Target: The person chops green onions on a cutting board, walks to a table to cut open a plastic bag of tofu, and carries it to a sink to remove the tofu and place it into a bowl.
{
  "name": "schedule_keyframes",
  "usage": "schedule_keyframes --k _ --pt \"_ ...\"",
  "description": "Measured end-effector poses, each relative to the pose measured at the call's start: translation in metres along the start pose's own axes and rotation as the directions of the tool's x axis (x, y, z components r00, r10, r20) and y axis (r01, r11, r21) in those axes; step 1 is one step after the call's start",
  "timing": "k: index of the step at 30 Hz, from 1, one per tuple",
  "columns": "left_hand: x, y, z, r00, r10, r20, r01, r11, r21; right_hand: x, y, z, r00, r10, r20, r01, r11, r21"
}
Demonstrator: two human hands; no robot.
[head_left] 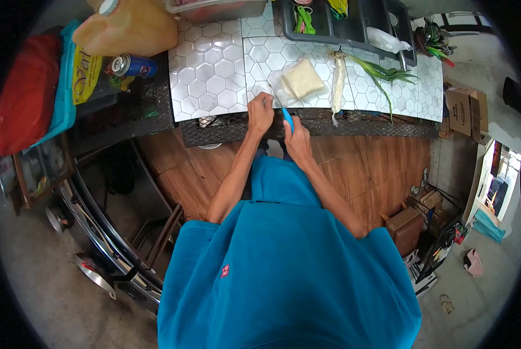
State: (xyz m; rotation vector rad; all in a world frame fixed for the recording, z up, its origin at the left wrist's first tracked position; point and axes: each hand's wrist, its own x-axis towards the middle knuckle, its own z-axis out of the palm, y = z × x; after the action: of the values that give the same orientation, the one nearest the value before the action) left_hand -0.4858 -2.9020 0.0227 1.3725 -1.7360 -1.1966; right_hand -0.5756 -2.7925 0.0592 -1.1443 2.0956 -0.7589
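Note:
My right hand point(298, 141) is wrapped round the blue handle of a knife point(287, 116), just off the counter's front edge. The thin blade points up and left over the white tiles. Close to the blade's left side is my left hand point(261, 111), its fingers curled closed; what they hold, if anything, is hidden. Right of the blade lies a pale, flat square block point(303, 79) on or in clear plastic. Beside it is a long, pale, plastic-wrapped roll point(338, 87). Green onions point(382, 71) spread to the right, with leaves hanging towards the counter's front edge.
A dark divided tray point(353, 42) with small packets stands at the back. To the left are a large jug point(126, 30), a spray can point(133, 66) and a teal bin point(62, 113). The hexagon-tiled counter point(205, 72) ends over a dark mesh strip.

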Motion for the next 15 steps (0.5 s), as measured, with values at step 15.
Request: schedule_keyframes --k 15 --pt "0.006 -0.011 -0.018 0.996 -0.083 0.021 0.083 0.997 0.0 0.003 0.009 -0.003 0.992 0.015 0.125 -0.027 0.995 0.091"
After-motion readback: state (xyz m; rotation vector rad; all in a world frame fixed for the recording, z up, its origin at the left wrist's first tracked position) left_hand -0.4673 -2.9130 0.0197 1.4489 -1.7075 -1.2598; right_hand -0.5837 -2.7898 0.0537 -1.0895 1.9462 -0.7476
